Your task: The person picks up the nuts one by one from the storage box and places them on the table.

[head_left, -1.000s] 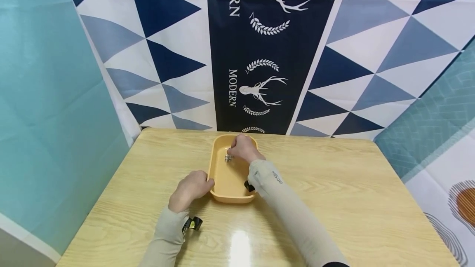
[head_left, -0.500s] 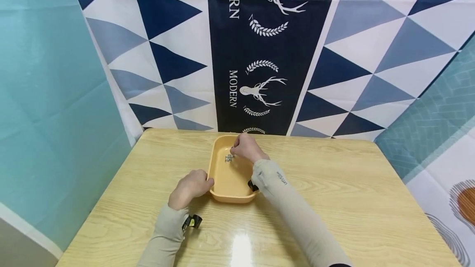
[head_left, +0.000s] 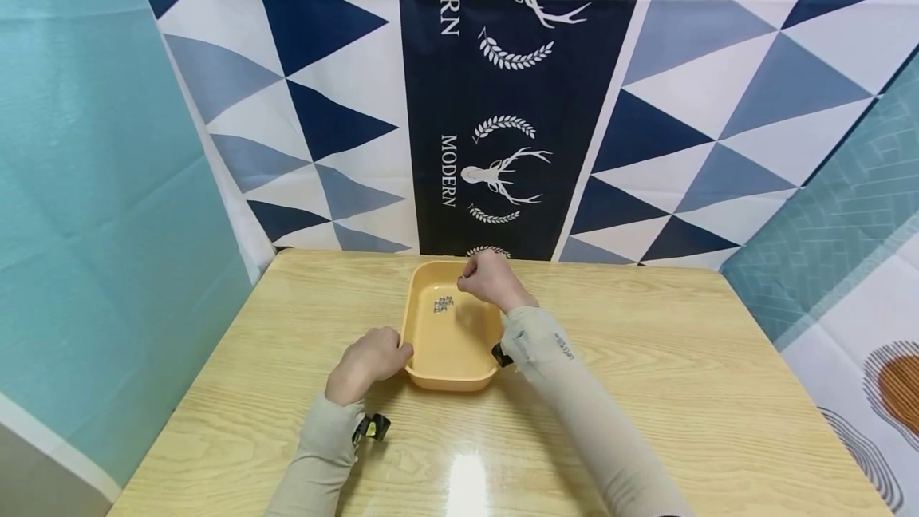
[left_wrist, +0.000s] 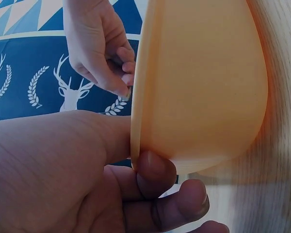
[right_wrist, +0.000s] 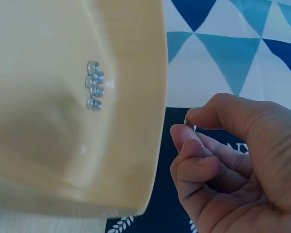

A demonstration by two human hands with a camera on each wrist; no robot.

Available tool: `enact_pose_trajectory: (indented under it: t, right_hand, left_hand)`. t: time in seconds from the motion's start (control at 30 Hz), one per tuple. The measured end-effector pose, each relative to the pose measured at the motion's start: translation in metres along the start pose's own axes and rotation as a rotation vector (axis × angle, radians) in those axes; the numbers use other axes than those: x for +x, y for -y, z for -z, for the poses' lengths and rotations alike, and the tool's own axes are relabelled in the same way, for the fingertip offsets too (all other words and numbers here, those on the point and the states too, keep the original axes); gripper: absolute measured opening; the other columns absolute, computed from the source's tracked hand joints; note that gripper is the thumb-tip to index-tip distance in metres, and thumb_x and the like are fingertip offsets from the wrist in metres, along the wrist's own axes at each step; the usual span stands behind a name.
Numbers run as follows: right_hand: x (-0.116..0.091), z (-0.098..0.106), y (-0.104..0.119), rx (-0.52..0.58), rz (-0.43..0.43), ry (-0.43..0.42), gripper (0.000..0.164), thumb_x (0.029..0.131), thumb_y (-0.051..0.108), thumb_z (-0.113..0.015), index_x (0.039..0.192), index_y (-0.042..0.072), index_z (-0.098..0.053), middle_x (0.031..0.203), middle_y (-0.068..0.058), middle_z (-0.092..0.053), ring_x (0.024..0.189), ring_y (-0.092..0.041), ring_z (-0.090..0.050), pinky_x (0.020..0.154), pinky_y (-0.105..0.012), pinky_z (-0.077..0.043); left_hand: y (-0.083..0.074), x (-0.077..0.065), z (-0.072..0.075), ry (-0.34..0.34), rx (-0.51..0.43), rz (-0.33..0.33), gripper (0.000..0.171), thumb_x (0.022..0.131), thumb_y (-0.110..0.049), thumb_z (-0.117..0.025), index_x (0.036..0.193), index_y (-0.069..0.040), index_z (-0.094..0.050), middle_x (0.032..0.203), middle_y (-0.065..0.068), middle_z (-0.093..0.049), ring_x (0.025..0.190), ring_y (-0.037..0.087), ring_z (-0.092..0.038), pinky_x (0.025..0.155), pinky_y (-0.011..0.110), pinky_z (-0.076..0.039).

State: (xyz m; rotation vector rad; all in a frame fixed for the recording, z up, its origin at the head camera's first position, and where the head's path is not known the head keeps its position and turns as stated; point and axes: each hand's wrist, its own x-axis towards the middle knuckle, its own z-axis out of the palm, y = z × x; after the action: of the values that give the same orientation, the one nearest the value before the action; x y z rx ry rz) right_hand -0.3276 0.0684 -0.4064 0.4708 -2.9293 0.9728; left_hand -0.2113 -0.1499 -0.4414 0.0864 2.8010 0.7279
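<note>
A pale orange rectangular tray [head_left: 448, 353] rests on the table. My left hand [head_left: 368, 364] pinches its near left rim, thumb on one side and forefinger on the other in the left wrist view [left_wrist: 155, 170]. Several small clear, shiny bead-like pieces [right_wrist: 94, 86] lie clustered on the tray floor towards its far end. Above the tray's far right rim is my right hand [head_left: 495, 281]. Its thumb and forefinger pinch a tiny clear, shiny piece [right_wrist: 189, 122], mostly hidden by the fingertips; the other fingers are curled.
The wood-grain table [head_left: 646, 357] extends on both sides of the tray. Behind its far edge hangs a patterned cloth [head_left: 345, 102] with triangles and deer heads. A pale teal sheet [head_left: 108, 182] borders the left side.
My right hand has moved up and to the right, away from the cluster of clear pieces, which now shows fully. My left hand stays on the tray rim.
</note>
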Motion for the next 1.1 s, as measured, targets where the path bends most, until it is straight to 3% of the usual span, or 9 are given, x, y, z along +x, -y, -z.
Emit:
enact_pose_trajectory:
  t: [0.1,0.27,0.57,1.1]
  right_hand:
    - [-0.002,0.005,-0.002,0.008,-0.011,-0.006,0.009,0.081,0.013,-0.074,0.085,0.005,-0.076,0.088,-0.007,-0.074,0.085,-0.022,-0.065,0.084,-0.036,-0.055]
    - [-0.006,0.015,-0.007,0.032,-0.028,-0.014,0.011,0.082,0.013,-0.074,0.088,0.004,-0.077,0.09,-0.009,-0.075,0.078,-0.02,-0.066,0.073,-0.031,-0.056]
    - [-0.013,0.034,-0.02,0.031,-0.042,-0.038,0.014,0.084,0.015,-0.073,0.09,0.004,-0.076,0.094,-0.01,-0.075,0.085,-0.024,-0.066,0.074,-0.033,-0.056]
    - [-0.028,0.056,-0.051,0.015,-0.073,-0.061,0.017,0.087,0.017,-0.071,0.092,0.001,-0.076,0.089,-0.012,-0.075,0.075,-0.02,-0.066,0.075,-0.036,-0.055]
  left_hand:
    - [0.0,0.0,0.0,0.004,0.005,0.001,0.032,0.097,-0.025,-0.051,0.067,-0.015,-0.05,0.063,0.001,-0.045,0.056,0.017,-0.043,0.052,0.03,-0.033]
    - [-0.002,0.001,0.001,0.01,0.003,0.007,0.032,0.097,-0.025,-0.05,0.066,-0.015,-0.049,0.062,0.0,-0.045,0.055,0.016,-0.042,0.051,0.03,-0.032]
    - [-0.002,-0.001,0.001,0.011,-0.008,0.007,0.032,0.096,-0.025,-0.051,0.066,-0.015,-0.049,0.062,0.001,-0.044,0.055,0.016,-0.041,0.051,0.03,-0.032]
    - [-0.001,0.0,0.0,0.021,-0.002,0.025,0.03,0.097,-0.026,-0.051,0.069,-0.014,-0.052,0.064,0.001,-0.046,0.056,0.017,-0.043,0.052,0.031,-0.033]
